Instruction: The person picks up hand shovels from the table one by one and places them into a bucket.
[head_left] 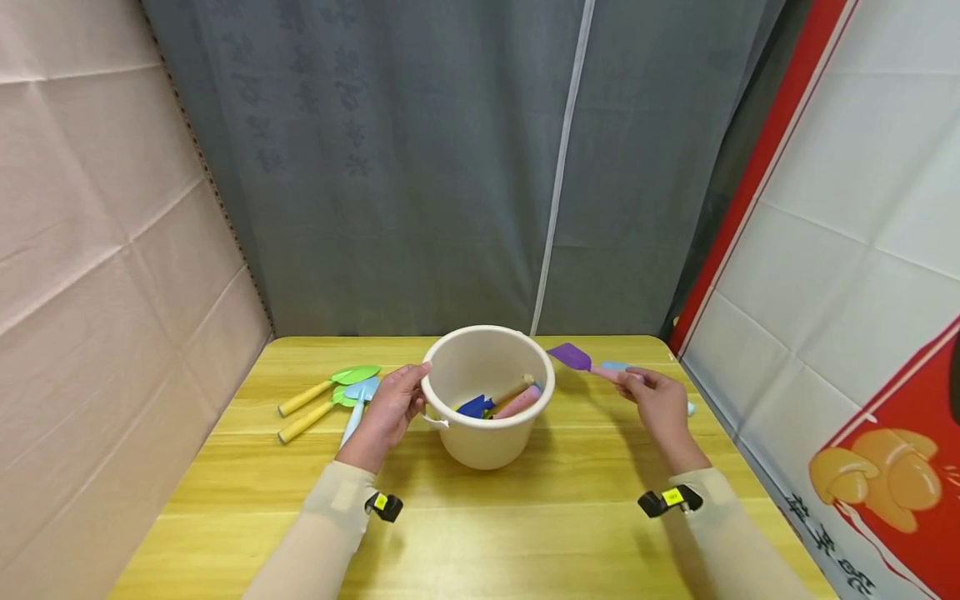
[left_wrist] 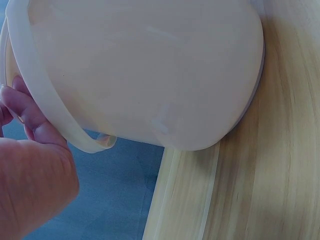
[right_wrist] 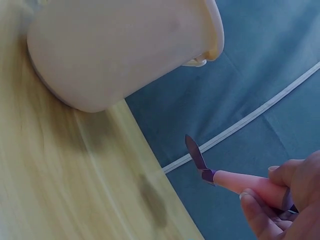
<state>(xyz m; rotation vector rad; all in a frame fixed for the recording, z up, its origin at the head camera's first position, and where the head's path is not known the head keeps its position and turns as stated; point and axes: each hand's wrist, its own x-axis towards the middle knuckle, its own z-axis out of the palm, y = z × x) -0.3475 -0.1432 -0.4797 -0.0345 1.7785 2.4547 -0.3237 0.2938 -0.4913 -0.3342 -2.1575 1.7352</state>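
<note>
A cream plastic bucket stands upright on the table. My left hand grips its rim on the left side, just above where the white handle joins. In my right hand, to the right of the bucket, a small shovel is pinched by its pink handle. The shovel's purple blade points left toward the bucket rim; in the right wrist view, thumb and fingers close round the pink handle. Inside the bucket lie a blue shovel and a pink handle, among other handles.
Left of the bucket lie two green shovels with yellow handles and a light blue shovel, partly behind my left hand. A light blue tool lies behind my right hand. A grey curtain hangs along the table's far edge.
</note>
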